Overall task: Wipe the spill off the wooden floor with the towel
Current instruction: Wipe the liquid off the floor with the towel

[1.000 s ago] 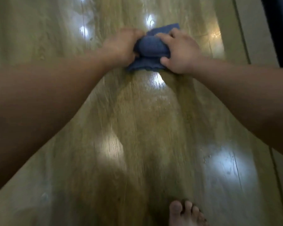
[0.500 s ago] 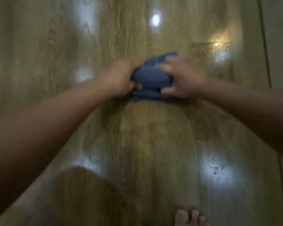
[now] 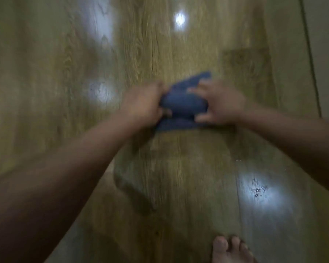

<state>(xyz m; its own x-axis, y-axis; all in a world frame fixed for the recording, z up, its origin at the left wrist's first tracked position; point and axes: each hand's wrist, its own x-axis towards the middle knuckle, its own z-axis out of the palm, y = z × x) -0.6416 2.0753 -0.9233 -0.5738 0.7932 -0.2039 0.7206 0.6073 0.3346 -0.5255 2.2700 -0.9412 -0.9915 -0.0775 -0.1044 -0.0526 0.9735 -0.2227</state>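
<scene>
Bunched blue towel (image 3: 184, 104) — left hand (image 3: 143, 103) and right hand (image 3: 223, 103) both grip it.

motion-blurred towel (image 3: 182, 103), foot (image 3: 230, 251) cut off below

Domestic interior, viewed downward. The plank floor (image 3: 152, 54) has printed or natural wood grain and a glossy finish that throws back bright glare spots (image 3: 179, 19) from lamps. A dark seam (image 3: 237, 209) separates neighbouring boards. A bare foot (image 3: 230, 251) stands on the boards at the lower edge, suggesting a home. A pale strip (image 3: 327, 54) borders the floor at right; whether it is a wall or door cannot be told.
</scene>
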